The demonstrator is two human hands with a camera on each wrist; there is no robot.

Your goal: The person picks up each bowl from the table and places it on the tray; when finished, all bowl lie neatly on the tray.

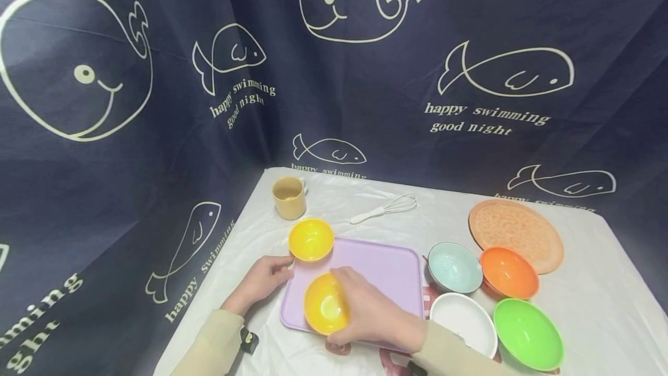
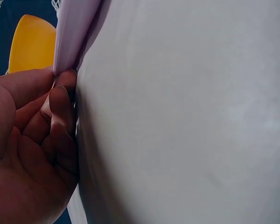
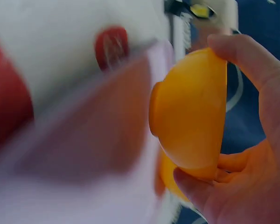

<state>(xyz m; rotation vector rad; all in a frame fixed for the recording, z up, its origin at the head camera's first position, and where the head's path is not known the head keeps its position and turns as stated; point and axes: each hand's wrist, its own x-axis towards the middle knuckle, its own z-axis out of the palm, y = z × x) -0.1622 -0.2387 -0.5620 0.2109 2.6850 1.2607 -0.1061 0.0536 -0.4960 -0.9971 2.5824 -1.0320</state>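
Note:
My right hand (image 1: 373, 309) grips a yellow bowl (image 1: 322, 304) by its rim, over the near left part of a purple tray (image 1: 378, 266). In the right wrist view this bowl (image 3: 191, 109) stands on its side to the camera, thumb and fingers at opposite edges, its base just off the tray surface. My left hand (image 1: 263, 280) is at the tray's left edge; the left wrist view shows thumb and fingertips pinching the tray rim (image 2: 74, 37). A second yellow bowl (image 1: 311, 241) sits at the tray's far left corner, just beyond the left hand.
Behind the tray are a tan mug (image 1: 289, 205) and a white whisk (image 1: 386, 209). To the right stand light blue (image 1: 454, 268), orange (image 1: 508, 274), white (image 1: 463, 324) and green (image 1: 527, 335) bowls. A round orange-brown mat (image 1: 514, 231) lies behind them, near a dark printed curtain (image 1: 365, 86).

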